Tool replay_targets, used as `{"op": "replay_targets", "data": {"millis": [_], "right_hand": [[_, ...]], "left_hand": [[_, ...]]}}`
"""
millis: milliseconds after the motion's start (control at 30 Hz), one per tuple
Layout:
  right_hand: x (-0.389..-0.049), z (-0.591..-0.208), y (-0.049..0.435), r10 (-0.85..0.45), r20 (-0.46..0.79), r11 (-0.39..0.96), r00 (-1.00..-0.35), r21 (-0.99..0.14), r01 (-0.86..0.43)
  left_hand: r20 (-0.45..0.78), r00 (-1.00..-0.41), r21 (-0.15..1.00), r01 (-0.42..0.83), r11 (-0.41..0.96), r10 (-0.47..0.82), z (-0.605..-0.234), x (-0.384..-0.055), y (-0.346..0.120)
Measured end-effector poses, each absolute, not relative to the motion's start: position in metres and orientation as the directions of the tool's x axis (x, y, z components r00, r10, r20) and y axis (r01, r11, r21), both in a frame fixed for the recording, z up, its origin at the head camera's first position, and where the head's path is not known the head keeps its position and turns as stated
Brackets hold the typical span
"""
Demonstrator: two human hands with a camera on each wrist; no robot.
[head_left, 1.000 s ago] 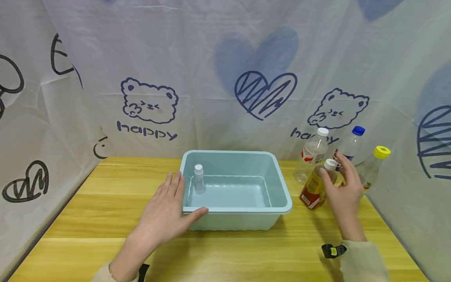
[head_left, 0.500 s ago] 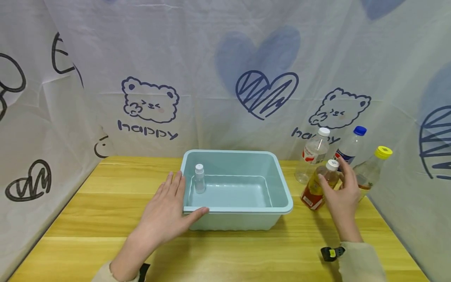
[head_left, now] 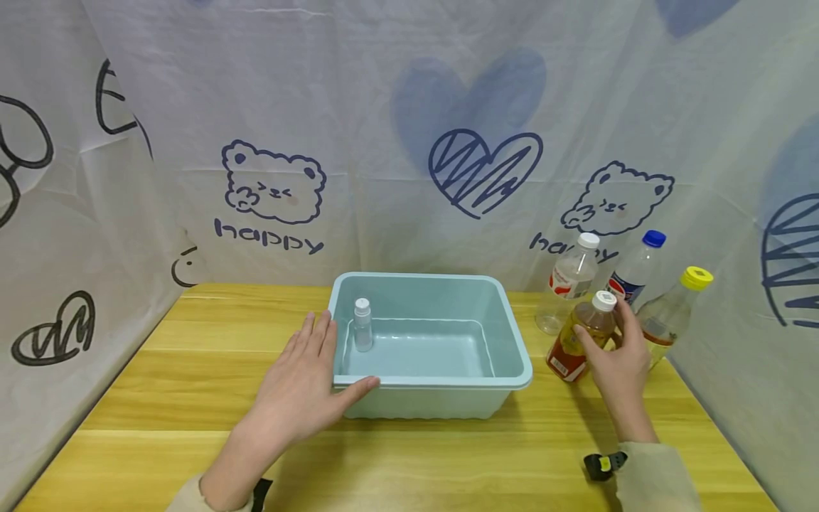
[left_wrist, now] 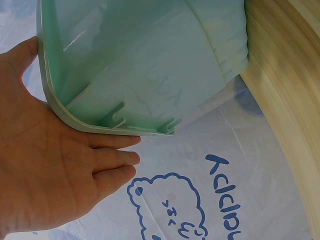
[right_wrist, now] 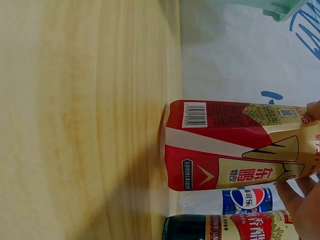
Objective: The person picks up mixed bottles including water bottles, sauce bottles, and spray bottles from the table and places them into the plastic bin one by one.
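My left hand (head_left: 297, 384) rests with straight fingers along the left rim of the pale green tub (head_left: 441, 402), thumb over its front rim. In the left wrist view, the fingers lie against the outside of the rim. A small clear bottle with a white cap (head_left: 362, 327) stands inside the tub at its left end. My right hand (head_left: 619, 366) holds a red and yellow drink bottle (head_left: 569, 348) around its upper part, thumb on the left and fingers on the right. The right wrist view shows the drink bottle (right_wrist: 225, 145) with its base at the table.
Behind the drink bottle stand a clear bottle with a white cap (head_left: 566, 288) and a blue-capped Pepsi bottle (head_left: 630, 274). To its right stands a yellow-capped vinegar bottle (head_left: 668, 313). A printed cloth (head_left: 377, 213) hangs behind the wooden table (head_left: 173, 370).
My right hand has moved slightly left and down, its thumb and fingers closing around the drink bottle below the cap. The left hand and tub have stayed in place.
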State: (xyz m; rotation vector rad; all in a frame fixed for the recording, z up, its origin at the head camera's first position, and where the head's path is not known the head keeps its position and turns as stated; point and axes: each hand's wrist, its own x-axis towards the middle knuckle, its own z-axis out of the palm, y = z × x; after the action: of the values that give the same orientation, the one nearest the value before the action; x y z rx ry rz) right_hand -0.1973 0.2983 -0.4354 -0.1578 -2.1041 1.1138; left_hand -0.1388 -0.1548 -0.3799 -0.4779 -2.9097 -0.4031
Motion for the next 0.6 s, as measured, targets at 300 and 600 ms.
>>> {"op": "replay_targets", "data": {"millis": [300, 600], "right_hand": [[-0.1979, -0.4373, 0.3006, 0.422, 0.545, 0.627, -0.724, -0.752, -0.201], [-0.1982, -0.4385, 0.301, 0.415, 0.552, 0.629, -0.723, -0.748, -0.21]], "left_hand": [[0.199, -0.937, 0.238, 0.331, 0.913, 0.288, -0.3796, -0.1385, -0.1547], [0.198, -0.938, 0.242, 0.328, 0.913, 0.284, -0.3799, -0.1383, -0.1549]]}}
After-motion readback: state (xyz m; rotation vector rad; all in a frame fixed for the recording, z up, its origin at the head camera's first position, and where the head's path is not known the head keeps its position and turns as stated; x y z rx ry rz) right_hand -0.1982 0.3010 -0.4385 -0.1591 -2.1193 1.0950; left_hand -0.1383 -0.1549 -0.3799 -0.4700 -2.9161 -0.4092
